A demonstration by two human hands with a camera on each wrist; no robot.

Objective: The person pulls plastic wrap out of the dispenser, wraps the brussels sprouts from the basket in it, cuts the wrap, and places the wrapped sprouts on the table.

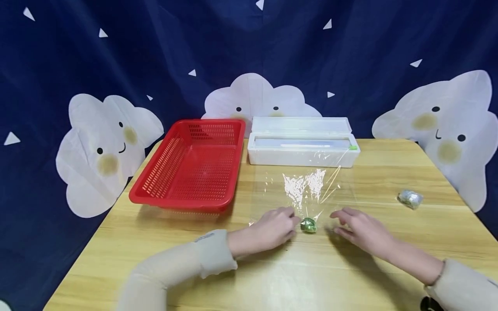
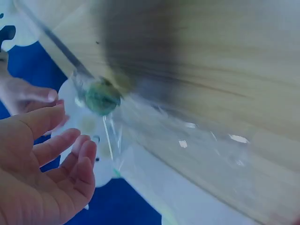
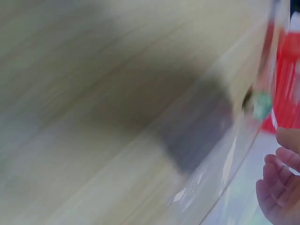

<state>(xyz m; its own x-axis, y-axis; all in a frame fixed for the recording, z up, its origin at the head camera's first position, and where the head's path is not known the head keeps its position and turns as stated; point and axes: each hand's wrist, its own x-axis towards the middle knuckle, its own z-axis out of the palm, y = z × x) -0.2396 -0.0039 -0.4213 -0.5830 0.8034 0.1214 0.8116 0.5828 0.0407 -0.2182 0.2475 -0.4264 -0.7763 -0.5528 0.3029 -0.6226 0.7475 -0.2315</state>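
A small, round green object [image 1: 309, 225] lies on the near end of a clear sheet of plastic wrap [image 1: 303, 188]. The sheet stretches back across the table to a white wrap dispenser box [image 1: 303, 154] with its lid up. My left hand [image 1: 274, 231] is just left of the green object, its fingers loosely bent and nothing seen in them. To the right, a short gap away, is my right hand [image 1: 363, 231], palm inward with relaxed fingers. Both wrist views are blurred; the left hand [image 2: 51, 173] there has an empty palm, as does the right hand [image 3: 283, 183].
A red plastic basket [image 1: 186, 201] stands at the back left, beside the dispenser box. A small shiny silvery bundle [image 1: 410, 198] lies on the wooden table [image 1: 272, 287] toward the right. Behind the table hangs a dark blue cloth [image 1: 175, 47] with clouds on it.
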